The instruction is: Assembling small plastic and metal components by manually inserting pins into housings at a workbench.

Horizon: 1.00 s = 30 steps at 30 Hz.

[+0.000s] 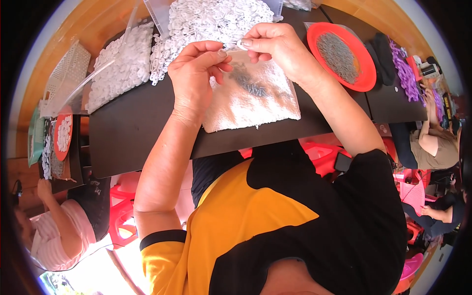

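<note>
From the head camera, the person is leaning over a dark table (137, 123), both forearms coming up from the lower edge toward twelve o'clock. The left hand (196, 73) is curling its fingers inward, thumb and forefinger pinched together near the tip of the other hand; whether anything sits in that pinch is too small to tell. The right hand (278, 49) is pinching a small white plastic ring (241, 44) between thumb and forefinger, holding it up just above the silvery cloth (253, 96), probably so the piece stays close to the eyes and over the work mat; a small scatter of dark metal bits (250, 86) is lying on that cloth, directly under the hands, within easy reach.

At twelve o'clock a heap of white plastic rings (216, 19) is spilling from a clear tray, with a second spread (123, 66) at ten o'clock beside a white mesh basket (66, 69). At two o'clock a red plate (364, 81) is holding a mound of grey metal pieces, set just by the right forearm; purple pieces (405, 73) are lying beyond it.

At eight o'clock another person in a pink striped top (54, 236) is sitting at a neighbouring table with a red dish of white pieces (63, 135); at three o'clock further people are sitting.
</note>
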{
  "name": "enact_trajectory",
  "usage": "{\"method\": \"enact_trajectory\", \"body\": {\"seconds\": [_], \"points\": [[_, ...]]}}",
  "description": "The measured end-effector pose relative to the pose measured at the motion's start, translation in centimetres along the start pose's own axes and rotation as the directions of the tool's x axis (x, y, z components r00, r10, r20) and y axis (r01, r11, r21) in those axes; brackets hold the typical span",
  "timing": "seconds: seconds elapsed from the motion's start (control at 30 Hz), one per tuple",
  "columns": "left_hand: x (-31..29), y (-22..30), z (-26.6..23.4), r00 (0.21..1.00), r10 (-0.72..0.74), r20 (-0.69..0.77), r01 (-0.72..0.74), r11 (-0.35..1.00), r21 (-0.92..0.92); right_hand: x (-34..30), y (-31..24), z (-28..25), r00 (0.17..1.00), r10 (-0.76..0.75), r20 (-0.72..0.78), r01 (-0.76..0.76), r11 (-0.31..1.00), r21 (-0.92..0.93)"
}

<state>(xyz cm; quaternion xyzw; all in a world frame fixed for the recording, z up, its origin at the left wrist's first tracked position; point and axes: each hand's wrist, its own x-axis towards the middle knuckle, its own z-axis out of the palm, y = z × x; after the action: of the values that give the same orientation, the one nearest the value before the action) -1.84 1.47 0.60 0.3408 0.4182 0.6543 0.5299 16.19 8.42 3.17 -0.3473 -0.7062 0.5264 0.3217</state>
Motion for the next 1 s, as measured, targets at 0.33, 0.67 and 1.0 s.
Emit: {"method": "enact_trajectory", "body": {"seconds": [0.33,0.67,1.0], "points": [[-0.5,0.0,0.4,0.997,0.074,-0.008,-0.074,0.997,0.017,-0.7,-0.3,1.6,0.998,0.039,-0.042,-0.035,0.996,0.084],[-0.4,-0.2,0.4,0.999,0.038,0.006,-0.038,0.998,-0.040,-0.7,0.8,1.6,0.991,0.005,-0.136,0.012,0.992,0.128],[-0.4,-0.3,0.4,0.999,0.024,0.028,-0.023,0.999,-0.022,-1.2,0.6,2.1,0.983,-0.172,-0.066,0.172,0.985,-0.008]]}}
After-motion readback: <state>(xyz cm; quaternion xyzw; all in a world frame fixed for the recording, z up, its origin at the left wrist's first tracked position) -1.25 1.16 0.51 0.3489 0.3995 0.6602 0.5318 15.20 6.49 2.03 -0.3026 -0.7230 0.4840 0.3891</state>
